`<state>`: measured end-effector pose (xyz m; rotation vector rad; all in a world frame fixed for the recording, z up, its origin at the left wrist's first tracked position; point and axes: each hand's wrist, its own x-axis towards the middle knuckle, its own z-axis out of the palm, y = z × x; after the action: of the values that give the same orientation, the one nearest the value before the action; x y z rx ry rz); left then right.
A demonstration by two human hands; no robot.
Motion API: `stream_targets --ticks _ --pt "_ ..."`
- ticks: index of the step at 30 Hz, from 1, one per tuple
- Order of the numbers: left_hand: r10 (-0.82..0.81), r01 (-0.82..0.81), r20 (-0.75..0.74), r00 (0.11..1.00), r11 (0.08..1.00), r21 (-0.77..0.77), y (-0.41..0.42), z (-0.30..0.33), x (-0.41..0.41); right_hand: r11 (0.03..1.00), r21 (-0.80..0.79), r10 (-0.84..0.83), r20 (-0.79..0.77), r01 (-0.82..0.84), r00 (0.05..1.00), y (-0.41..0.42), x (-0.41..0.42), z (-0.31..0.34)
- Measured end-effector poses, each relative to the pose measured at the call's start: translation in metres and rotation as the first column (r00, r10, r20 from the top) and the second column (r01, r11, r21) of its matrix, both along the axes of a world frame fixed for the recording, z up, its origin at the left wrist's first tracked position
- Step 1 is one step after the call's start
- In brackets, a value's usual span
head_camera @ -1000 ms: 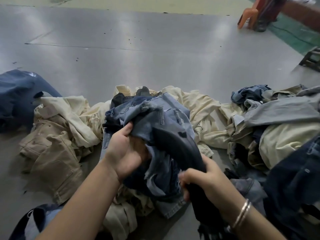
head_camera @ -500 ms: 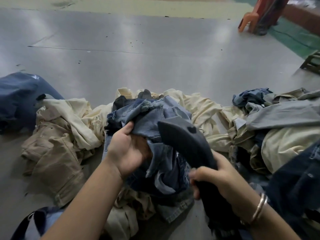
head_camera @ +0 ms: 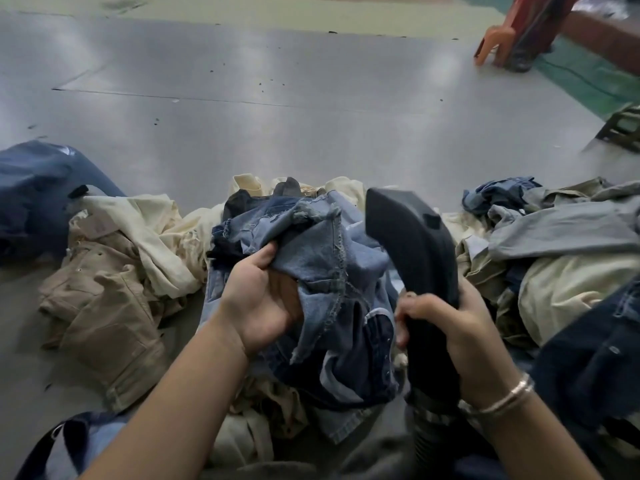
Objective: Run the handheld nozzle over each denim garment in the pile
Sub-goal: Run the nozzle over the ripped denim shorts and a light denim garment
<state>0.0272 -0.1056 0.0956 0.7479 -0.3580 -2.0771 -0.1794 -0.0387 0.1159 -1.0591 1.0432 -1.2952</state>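
A dark blue garment (head_camera: 38,192) lies far left on the grey floor (head_camera: 311,109), with tan trousers (head_camera: 100,306) and cream cloth (head_camera: 156,237) beside it. At centre the left hand (head_camera: 263,299) grips a fold of the light-blue denim (head_camera: 329,271), thumb on top, fingers tucked beneath. Just right of it, the right hand (head_camera: 446,323) is wrapped round the black nozzle (head_camera: 412,244), whose head stands upright beside the denim. More clothes (head_camera: 554,258) are heaped on the right; an orange stool (head_camera: 495,43) stands far back.
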Motion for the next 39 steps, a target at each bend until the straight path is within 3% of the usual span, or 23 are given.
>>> stream_targets --ticks 3,5,7,11,15,17,22,24,25,27,28,29,31,32,33,35,39 --pt "0.032 -0.032 -0.01 0.999 0.999 -0.014 -0.005 0.003 0.004 0.955 0.14 0.262 0.008 -0.26 0.965 0.01 -0.006 0.006" --pt "0.034 -0.033 0.004 0.999 0.999 -0.016 -0.007 0.002 0.005 0.92 0.231 0.332 -0.035 -0.315 0.943 0.014 -0.003 0.005" --pt "-0.003 0.004 0.038 0.999 1.0 -0.016 -0.005 0.002 0.003 0.946 0.217 0.264 -0.079 -0.242 0.961 0.013 0.003 0.004" --pt "-0.078 0.079 0.086 0.993 0.997 -0.009 -0.001 0.005 -0.008 0.999 -0.004 -0.053 -0.05 0.052 0.997 0.009 0.014 -0.004" --pt "-0.055 0.058 0.077 0.995 0.998 -0.033 -0.003 0.012 -0.015 0.975 -0.199 -0.109 -0.055 0.096 0.993 0.007 0.021 -0.014" --pt "-0.086 0.093 0.104 0.991 0.994 -0.061 0.003 0.016 -0.019 0.973 -0.214 -0.1 -0.072 0.082 0.992 0.005 0.019 -0.02" --pt "-0.274 0.297 0.123 0.954 0.924 -0.24 0.028 0.025 -0.025 0.972 -0.142 -0.22 -0.295 0.185 0.93 -0.008 0.024 -0.039" --pt "-0.315 0.343 0.143 0.938 0.9 -0.268 0.031 0.024 -0.023 0.962 -0.1 -0.27 -0.255 0.253 0.928 -0.014 0.026 -0.043" --pt "-0.299 0.354 0.22 0.928 0.892 -0.281 0.031 0.02 -0.021 0.954 -0.07 -0.299 -0.205 0.29 0.932 -0.017 0.024 -0.044" --pt "-0.177 0.338 0.463 0.868 0.894 -0.293 0.027 0.014 -0.017 0.941 -0.009 -0.337 -0.075 0.337 0.939 -0.021 0.016 -0.04" --pt "-0.097 0.315 0.604 0.791 0.911 -0.265 0.023 0.009 -0.015 0.945 0.016 -0.327 0.01 0.327 0.945 -0.021 0.012 -0.036" --pt "-0.061 0.316 0.727 0.684 0.923 -0.22 0.018 0.004 -0.012 0.951 0.035 -0.308 0.096 0.306 0.947 -0.021 0.008 -0.032" --pt "-0.029 0.407 0.93 0.366 0.904 -0.132 0.01 -0.011 -0.002 0.964 0.044 -0.265 0.218 0.262 0.939 -0.018 0.0 -0.024" --pt "-0.049 0.477 0.973 0.226 0.876 -0.067 0.009 -0.014 0.002 0.97 0.044 -0.242 0.257 0.238 0.936 -0.016 -0.002 -0.02" --pt "-0.083 0.57 0.986 0.143 0.822 -0.013 0.009 -0.022 0.005 0.976 0.047 -0.218 0.288 0.214 0.933 -0.015 -0.004 -0.016" --pt "-0.085 0.635 0.973 0.213 0.769 -0.071 0.014 -0.032 0.0 0.985 0.059 -0.174 0.338 0.164 0.925 -0.012 -0.004 -0.013" --pt "0.401 0.522 0.879 0.259 0.708 -0.476 0.024 -0.039 -0.031 0.982 0.125 -0.182 0.392 0.144 0.902 -0.008 -0.002 -0.01"
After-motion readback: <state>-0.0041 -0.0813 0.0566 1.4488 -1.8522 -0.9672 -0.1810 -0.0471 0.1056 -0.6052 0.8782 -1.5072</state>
